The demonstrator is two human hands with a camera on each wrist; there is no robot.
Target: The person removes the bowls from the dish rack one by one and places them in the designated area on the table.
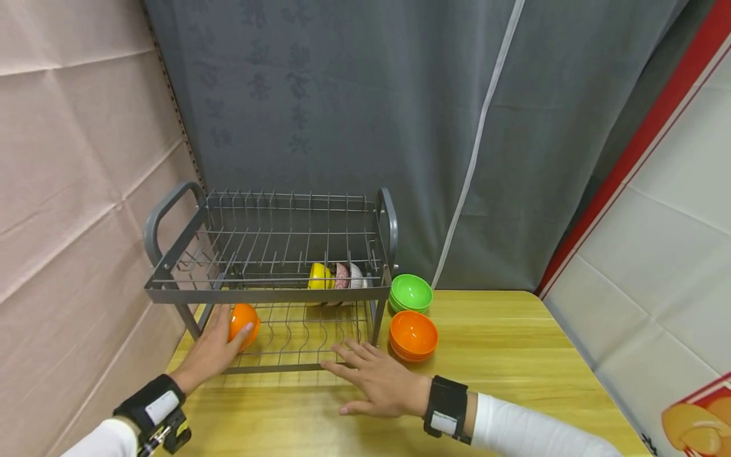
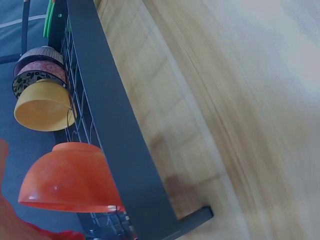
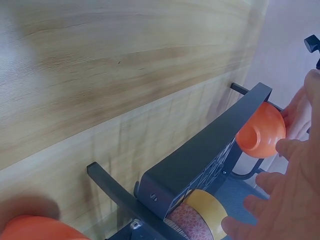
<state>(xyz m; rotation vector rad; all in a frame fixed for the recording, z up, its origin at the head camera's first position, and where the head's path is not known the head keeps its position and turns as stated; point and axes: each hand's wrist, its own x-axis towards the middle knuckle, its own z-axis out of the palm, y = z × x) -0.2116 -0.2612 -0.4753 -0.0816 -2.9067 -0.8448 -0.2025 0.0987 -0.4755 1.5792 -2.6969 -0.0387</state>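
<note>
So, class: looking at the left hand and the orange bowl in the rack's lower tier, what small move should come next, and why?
Probably ease the orange bowl down into the lower tier's wire slots and let go. The left hand holds it on edge there, at the left end of the rack, well apart from the yellow bowl; the right hand is spread open above the table.

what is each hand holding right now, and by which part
The left hand grips an orange bowl by its rounded outside, in the rack's lower tier. The right hand is open, holding nothing.
</note>
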